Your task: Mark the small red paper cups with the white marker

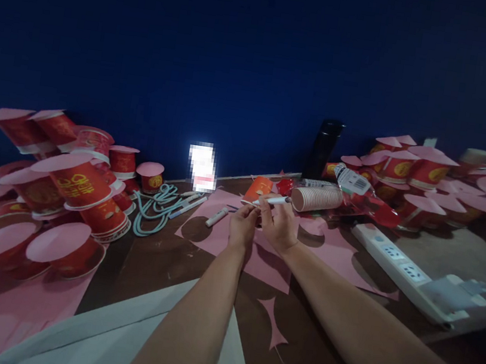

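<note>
Orange-red paper cup tilted just beyond the fingertips of both hands, above the middle of the worktop. The right hand grasps a white pen, dark at one end, which lies slantwise between thumb and fingers near the cup. The left hand is brought up beside the right, fingers bent, at the cup's near edge; whether it grips the cup cannot be told, the fingertips being partly hidden.

Beneath the hands, a pink sheet with rounded cut-outs; nearer the viewer, a concave pink scrap. Left of the hands, a short white tube, then a coiled pale blue cord and, behind, a bright pixelated panel. Right of the hands, a nested stack of cups on its side, a labelled clear plastic bag and a black flask. Farther right, a white power strip with a plug inserted. At both sides, piled red cups topped with pink discs; behind all, a dark blue wall.
</note>
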Demonstrator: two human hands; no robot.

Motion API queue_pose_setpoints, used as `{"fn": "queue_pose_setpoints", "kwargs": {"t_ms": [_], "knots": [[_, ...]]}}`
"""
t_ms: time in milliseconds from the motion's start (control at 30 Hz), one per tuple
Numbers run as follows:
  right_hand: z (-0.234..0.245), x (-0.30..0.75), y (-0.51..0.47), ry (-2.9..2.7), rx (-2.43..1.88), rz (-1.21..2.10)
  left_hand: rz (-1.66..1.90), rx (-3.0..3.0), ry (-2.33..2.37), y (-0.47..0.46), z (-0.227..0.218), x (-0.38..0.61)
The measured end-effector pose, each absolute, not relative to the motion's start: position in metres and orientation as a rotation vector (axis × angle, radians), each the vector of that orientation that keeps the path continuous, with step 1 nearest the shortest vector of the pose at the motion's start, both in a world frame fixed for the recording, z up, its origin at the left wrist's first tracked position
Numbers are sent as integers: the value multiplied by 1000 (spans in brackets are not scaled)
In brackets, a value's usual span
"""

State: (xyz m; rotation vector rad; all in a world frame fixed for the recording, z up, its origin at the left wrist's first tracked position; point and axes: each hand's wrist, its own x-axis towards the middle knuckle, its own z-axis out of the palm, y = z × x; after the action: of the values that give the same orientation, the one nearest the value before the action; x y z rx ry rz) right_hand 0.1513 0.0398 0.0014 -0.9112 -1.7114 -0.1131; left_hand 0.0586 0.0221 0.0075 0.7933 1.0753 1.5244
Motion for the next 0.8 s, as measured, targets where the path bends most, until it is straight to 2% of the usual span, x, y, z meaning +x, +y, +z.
{"fn": "queue_pose_setpoints", "kwargs": {"t_ms": [800], "knots": [[5, 152, 38, -1688, -923, -105, 1579, 1012, 1207, 20, 5, 58]]}}
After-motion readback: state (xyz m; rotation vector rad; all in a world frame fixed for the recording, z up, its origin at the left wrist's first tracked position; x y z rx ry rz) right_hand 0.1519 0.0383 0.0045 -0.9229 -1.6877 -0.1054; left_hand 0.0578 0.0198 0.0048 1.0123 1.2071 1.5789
